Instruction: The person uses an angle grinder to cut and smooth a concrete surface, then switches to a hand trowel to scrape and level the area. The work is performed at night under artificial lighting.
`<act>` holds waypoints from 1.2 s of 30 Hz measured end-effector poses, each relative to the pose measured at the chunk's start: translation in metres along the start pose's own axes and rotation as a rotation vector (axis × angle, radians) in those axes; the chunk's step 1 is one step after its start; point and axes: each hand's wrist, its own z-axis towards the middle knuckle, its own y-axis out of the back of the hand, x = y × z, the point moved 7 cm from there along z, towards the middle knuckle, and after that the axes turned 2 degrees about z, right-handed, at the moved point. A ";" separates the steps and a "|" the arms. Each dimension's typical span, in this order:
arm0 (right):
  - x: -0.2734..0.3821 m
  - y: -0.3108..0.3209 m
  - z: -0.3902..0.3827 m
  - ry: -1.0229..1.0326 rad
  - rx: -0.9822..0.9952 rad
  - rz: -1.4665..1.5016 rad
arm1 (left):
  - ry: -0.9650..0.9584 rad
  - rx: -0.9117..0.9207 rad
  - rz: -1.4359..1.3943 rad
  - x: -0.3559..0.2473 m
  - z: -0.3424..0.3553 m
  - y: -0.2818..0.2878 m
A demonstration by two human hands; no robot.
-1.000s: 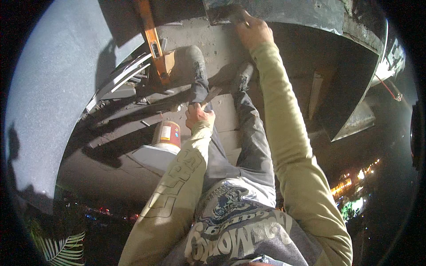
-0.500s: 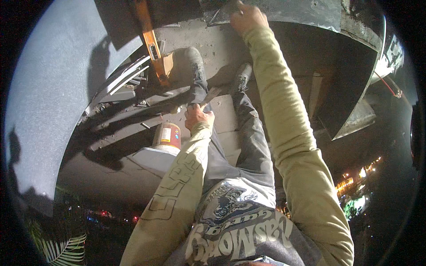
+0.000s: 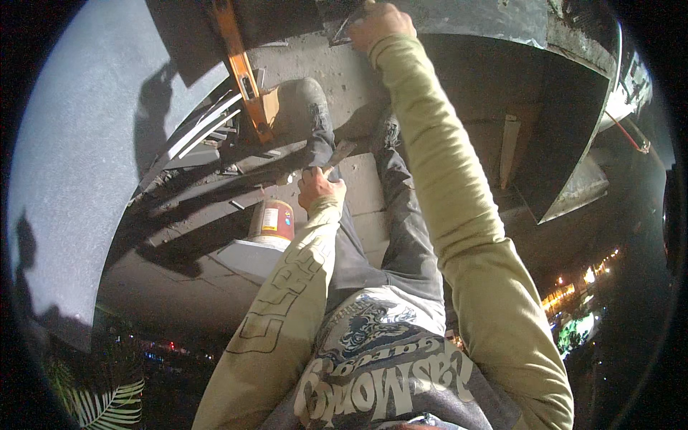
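Observation:
My left hand (image 3: pixel 320 192) is closed around what looks like a putty knife (image 3: pixel 341 153), its flat blade pointing forward over my left shin. Stretched far ahead, my right hand (image 3: pixel 383 27) is closed and pressed near the lower edge of a dark grey panel (image 3: pixel 473 20). A dark, thin-edged shape shows beside its fingers; I cannot make out what it is. Below and left of my left hand, a brown-red tub (image 3: pixel 273 221) with a pale label stands on a light grey surface.
An orange spirit level (image 3: pixel 244 79) leans near my left foot. Pale strips and scrap (image 3: pixel 204 136) lie left of it. A large curved light-grey panel (image 3: pixel 79 172) rises at the left. A dark sheet with a sharp corner (image 3: pixel 548 208) juts in at the right.
My right hand has moved left along the panel's edge, its forearm swinging with it. My left hand stays in place with the putty knife.

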 end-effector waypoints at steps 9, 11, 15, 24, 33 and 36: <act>-0.010 0.006 -0.006 0.050 -0.038 0.065 | -0.011 -0.029 0.014 -0.002 -0.002 0.004; -0.046 -0.005 0.002 0.103 -0.110 0.102 | 0.001 -0.042 0.034 -0.002 -0.002 0.004; -0.023 0.032 0.022 -0.013 0.011 0.178 | -0.011 -0.066 0.028 0.000 0.002 -0.003; -0.048 0.041 0.075 0.103 -0.077 0.104 | -0.064 -0.133 0.018 -0.007 0.002 0.013; -0.041 0.077 0.068 0.098 -0.083 0.131 | -0.027 -0.045 0.052 -0.013 0.003 0.020; -0.070 0.057 0.086 0.248 -0.174 0.013 | 0.010 0.023 0.065 -0.014 0.005 0.022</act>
